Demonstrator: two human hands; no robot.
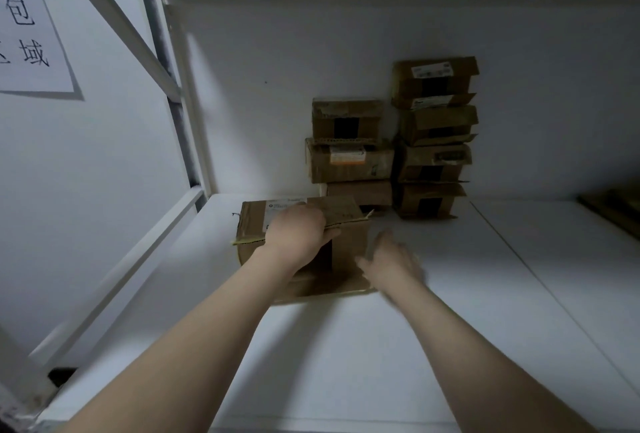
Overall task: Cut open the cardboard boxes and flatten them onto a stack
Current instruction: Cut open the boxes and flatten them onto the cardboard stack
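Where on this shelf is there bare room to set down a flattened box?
Bare shelf: the near strip around your forearms, and right of the right hand. Crowded: the back, with a shorter stack and a taller stack, and the front box the left hand grips.

Probably a parcel storeroom: white shelving (450, 294), stacked cardboard boxes (433, 138).

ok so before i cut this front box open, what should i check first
1. Left hand grips front box: ok, fingers over its top edge.
2. Right hand free: ok, open beside the box, holding nothing.
3. Cutter ready: not ok, none in view.
4. Tape seam located: cannot tell, hand covers the top.
5. Shelf room in front: ok, bare white surface.
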